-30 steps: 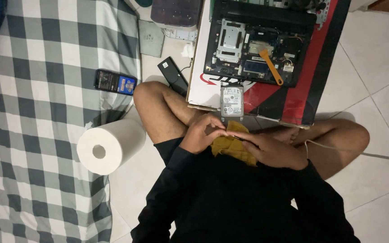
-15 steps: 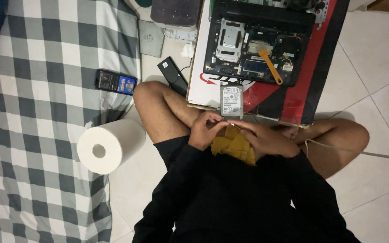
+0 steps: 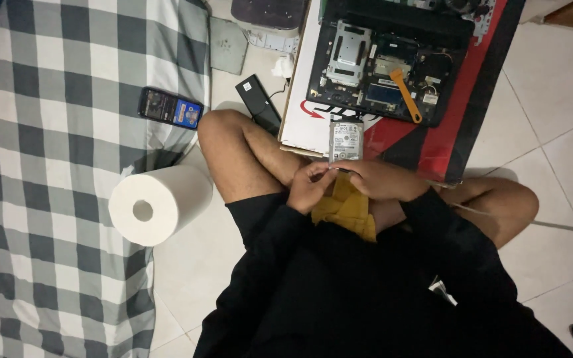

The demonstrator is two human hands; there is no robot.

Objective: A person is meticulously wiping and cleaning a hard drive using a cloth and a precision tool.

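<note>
Sitting: a person cross-legged on the tiled floor (image 3: 565,106), seen from above.
Work state: laptop (image 3: 392,63) lies open-bottomed on a red-and-white box (image 3: 459,132); its drive bay looks empty and an orange pry tool (image 3: 406,96) rests across the boards, so by my judgement disassembly is well along and the drive is already out.
Drive: silver hard drive (image 3: 346,140) on the near edge of the box, its near end at the fingertips.
Left hand (image 3: 310,187): fingers pinched narrow at the drive's near edge; what it grips is too small to tell.
Right hand (image 3: 382,179): curled over a yellow cloth (image 3: 346,209) in the lap, touching the drive's near end.
Left side: paper roll (image 3: 157,204), phone (image 3: 170,107) on a checked blanket (image 3: 48,166).
</note>
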